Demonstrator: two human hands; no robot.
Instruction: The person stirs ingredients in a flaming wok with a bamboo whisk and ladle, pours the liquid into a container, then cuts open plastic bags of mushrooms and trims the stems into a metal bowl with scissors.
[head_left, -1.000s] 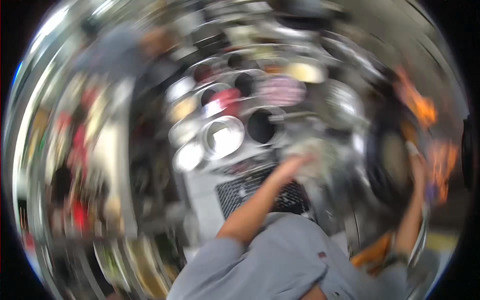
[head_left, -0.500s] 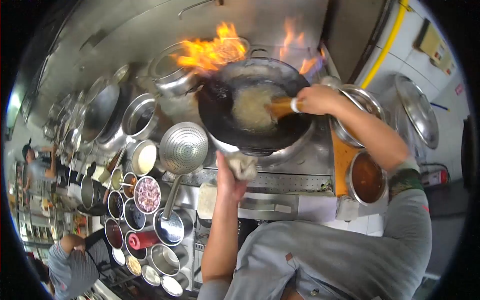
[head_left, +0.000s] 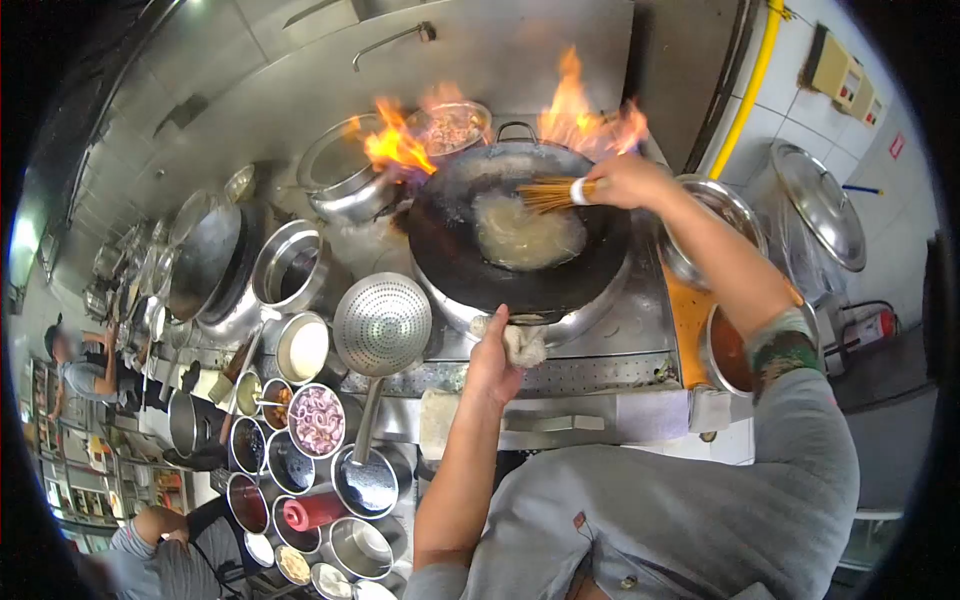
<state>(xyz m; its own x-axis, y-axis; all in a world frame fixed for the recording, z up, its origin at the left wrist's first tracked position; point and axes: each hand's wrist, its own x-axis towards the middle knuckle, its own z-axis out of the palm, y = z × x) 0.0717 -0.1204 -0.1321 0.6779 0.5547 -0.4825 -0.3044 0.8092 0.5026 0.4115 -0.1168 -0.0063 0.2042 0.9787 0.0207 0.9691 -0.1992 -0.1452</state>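
Note:
A large black wok point(head_left: 450, 235) sits on the burner with cloudy, pale liquid point(head_left: 525, 232) in its bottom. My right hand point(head_left: 632, 182) grips a bamboo brush point(head_left: 550, 194) by its white-banded end, and the bristles reach over the liquid. At the wok's near edge, my left hand point(head_left: 492, 365) is closed on a folded cloth point(head_left: 523, 345), which touches the rim. Flames point(head_left: 398, 140) rise behind the wok on the left, and more flames point(head_left: 572, 112) at its back right.
A perforated ladle point(head_left: 383, 325) lies left of the wok. Beyond it are a bowl of sliced onions point(head_left: 318, 420), a red bottle point(head_left: 312, 511) and several metal pots. A pot of red sauce point(head_left: 730, 350) stands at the right. Two people point(head_left: 85, 372) are at the far left.
The head view has swung from the ingredient pots to the stove. Since the last earlier frame, the brush has lifted and turned more level, and my left hand with the cloth has come against the wok's rim.

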